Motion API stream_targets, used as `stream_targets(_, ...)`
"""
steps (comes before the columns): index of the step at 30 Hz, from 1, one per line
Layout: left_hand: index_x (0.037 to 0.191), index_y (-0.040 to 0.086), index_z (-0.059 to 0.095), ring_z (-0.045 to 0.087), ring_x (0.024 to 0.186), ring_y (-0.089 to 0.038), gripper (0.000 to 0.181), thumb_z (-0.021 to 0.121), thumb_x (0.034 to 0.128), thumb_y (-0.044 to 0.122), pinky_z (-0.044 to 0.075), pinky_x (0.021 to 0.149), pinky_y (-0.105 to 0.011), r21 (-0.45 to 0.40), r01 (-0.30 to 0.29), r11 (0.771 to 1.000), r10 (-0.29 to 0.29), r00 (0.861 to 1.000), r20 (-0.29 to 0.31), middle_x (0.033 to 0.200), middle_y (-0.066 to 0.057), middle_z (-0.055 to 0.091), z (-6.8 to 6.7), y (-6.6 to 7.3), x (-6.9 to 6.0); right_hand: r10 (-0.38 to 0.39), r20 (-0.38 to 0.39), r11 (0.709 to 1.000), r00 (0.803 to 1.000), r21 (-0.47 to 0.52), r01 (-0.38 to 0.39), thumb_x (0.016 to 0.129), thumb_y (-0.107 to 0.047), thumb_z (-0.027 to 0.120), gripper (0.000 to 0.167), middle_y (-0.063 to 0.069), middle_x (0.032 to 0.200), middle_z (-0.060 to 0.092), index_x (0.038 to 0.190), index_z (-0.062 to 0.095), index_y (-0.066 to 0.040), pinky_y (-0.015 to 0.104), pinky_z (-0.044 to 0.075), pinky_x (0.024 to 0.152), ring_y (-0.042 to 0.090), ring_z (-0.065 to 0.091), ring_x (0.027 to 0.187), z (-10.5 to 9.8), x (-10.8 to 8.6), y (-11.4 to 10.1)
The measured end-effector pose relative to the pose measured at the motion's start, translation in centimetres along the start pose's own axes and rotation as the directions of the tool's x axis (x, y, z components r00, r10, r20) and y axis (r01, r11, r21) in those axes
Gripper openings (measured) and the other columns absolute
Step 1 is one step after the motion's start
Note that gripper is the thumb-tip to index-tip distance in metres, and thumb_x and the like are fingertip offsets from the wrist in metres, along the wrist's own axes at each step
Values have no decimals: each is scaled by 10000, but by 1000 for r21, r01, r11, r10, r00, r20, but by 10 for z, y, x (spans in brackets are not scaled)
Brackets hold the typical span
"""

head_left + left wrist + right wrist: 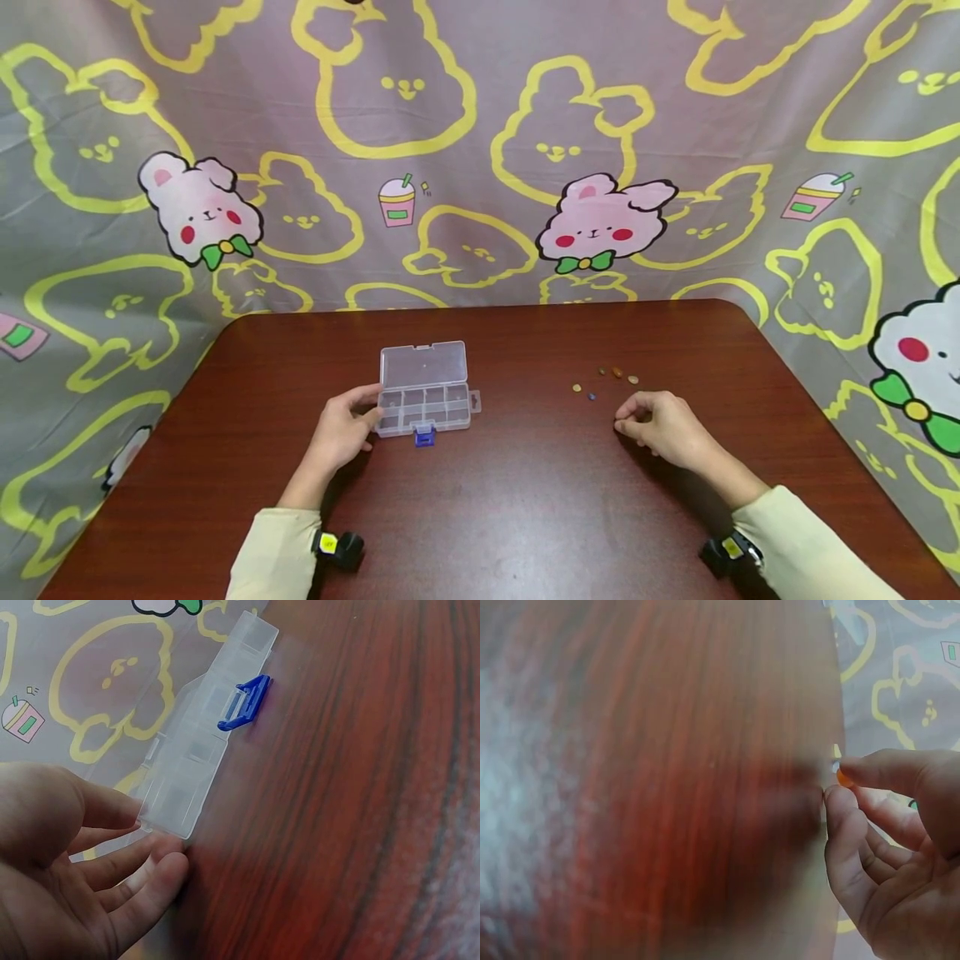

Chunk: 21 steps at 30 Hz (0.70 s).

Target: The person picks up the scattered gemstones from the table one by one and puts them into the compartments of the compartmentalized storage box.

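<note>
A clear plastic divider box (423, 408) lies with its lid (423, 367) raised and a blue latch (424, 437) at the front. My left hand (347, 429) touches the box's left end, thumb and fingers about the corner; the left wrist view shows this hand (112, 862) against the box end (176, 814). On the right, my right hand (663, 427) hovers near several small beads, its thumb and forefinger brought close together. In the right wrist view, a small orange thing (844, 778) shows at those fingertips (855, 769); whether it is pinched or lies beyond is unclear.
Loose on the brown table (517, 500) are a blue bead (592, 397), a yellow bead (577, 387), a green bead (602, 372), an orange-brown bead (617, 372) and a pale bead (633, 379). A patterned cloth (465, 183) hangs behind the table.
</note>
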State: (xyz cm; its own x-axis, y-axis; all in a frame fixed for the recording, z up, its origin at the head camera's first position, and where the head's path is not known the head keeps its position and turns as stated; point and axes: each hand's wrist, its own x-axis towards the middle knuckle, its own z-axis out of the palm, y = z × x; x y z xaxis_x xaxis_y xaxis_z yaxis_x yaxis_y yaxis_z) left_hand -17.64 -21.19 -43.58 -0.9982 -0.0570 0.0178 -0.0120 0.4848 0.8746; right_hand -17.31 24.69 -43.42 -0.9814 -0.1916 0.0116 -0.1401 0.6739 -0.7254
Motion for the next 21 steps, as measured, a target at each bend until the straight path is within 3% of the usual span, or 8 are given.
stream_targets(21,1323,-47,600,586,618,-207,380,602,943,-47,536,461,-331,5,-2,1000,2,1000,-6,1180,-265,641,1,-4,2,-47,13,998,999,42,47,867,-67,761,51,13,619,614,894,718,-76,296,477,402,194,555,483,14,10,-16)
